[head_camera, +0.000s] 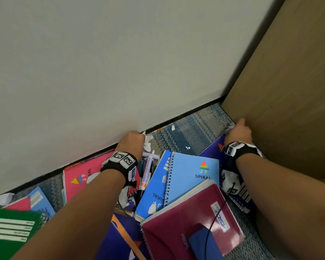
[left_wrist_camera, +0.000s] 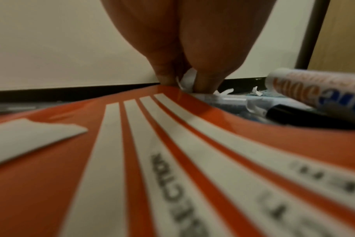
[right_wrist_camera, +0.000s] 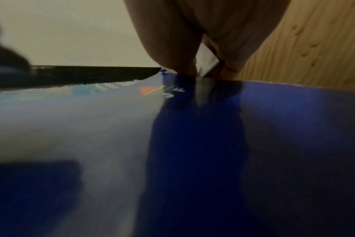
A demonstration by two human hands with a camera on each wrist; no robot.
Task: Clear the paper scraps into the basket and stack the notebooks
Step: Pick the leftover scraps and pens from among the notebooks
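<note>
Fingers [left_wrist_camera: 166,70] of left hand [head_camera: 132,142] pinching paper scrap [left_wrist_camera: 187,80], beside pink notebook [head_camera: 79,177]

Notebooks [head_camera: 178,184] overlapping across the lower frame, paper scraps [head_camera: 147,141] just above, wall [head_camera: 101,62] filling the upper left

The head view is evenly and softly lit, the pale wall [head_camera: 101,62] bright and flat, straight lines bowing toward the frame edges. Both wrist views are dimmer. In the left wrist view the near cover of the orange notebook [left_wrist_camera: 132,176] smears into blur, its print barely readable, with a glossy sheen. In the right wrist view the blue notebook [right_wrist_camera: 274,144] carries a broad dark shadow and pale glare; all is soft.
</note>
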